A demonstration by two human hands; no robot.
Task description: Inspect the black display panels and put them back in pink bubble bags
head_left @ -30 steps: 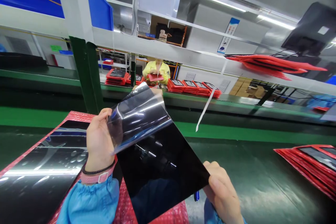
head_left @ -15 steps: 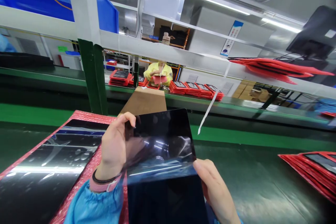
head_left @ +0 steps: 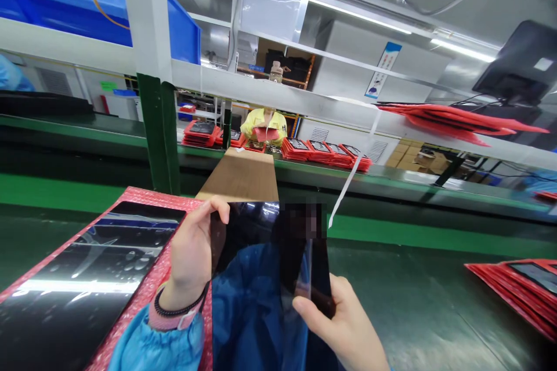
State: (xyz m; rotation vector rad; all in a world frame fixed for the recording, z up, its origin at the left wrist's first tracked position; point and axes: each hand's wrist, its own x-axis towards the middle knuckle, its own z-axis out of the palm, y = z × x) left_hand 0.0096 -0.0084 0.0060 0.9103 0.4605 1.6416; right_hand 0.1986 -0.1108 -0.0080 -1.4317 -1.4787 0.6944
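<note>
A glossy black screen panel (head_left: 256, 278) is held up in front of me, its face mirroring blue clothing and lights. My left hand (head_left: 191, 249) is closed on its upper left edge, thumb over the front. At the right edge, my right hand (head_left: 343, 324) grips the same panel, with the thumb lying on the face and the fingers behind. To the left, a larger glossy black panel (head_left: 100, 261) with a wrinkled, bubbled clear surface layer lies on pink bubble wrap (head_left: 134, 194).
A cardboard piece (head_left: 243, 177) stretches away behind the held panel. Red pouches (head_left: 517, 290) are stacked at the right, and more red pouches (head_left: 452, 119) rest on the shelf rail. A white strip (head_left: 348, 185) hangs down. Across the bench sits a person in yellow (head_left: 265, 124).
The panel has tilted, its top edge sitting lower, and its reflections now show blue clothing. My right thumb has moved from the right edge onto the panel's face.
</note>
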